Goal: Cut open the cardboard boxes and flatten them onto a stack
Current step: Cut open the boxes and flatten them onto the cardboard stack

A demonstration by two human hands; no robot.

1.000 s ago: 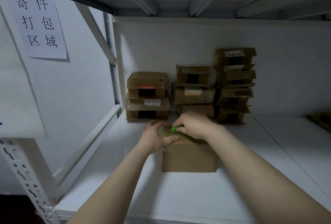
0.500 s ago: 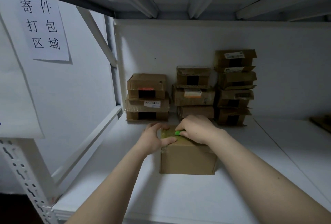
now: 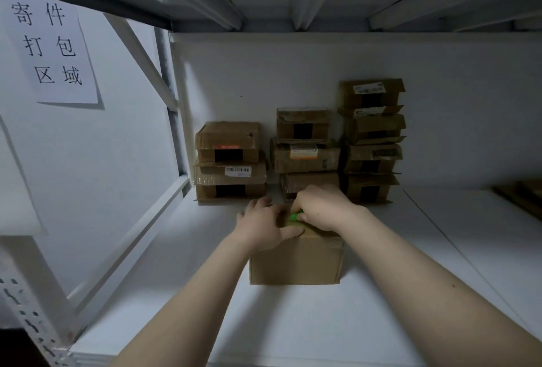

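cardboard box being steadied on white shelf, just in front of stacked boxes, its top left being pressed by left hand with fingers laid flat, green cutter being gripped in curled right hand, being held on box top

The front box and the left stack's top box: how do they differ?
The front box stands alone on the shelf; the left stack's top box sits on others. The front box's face is plain; the other bears a red label. The left hand and right hand touch only the front box. Both are cardboard.
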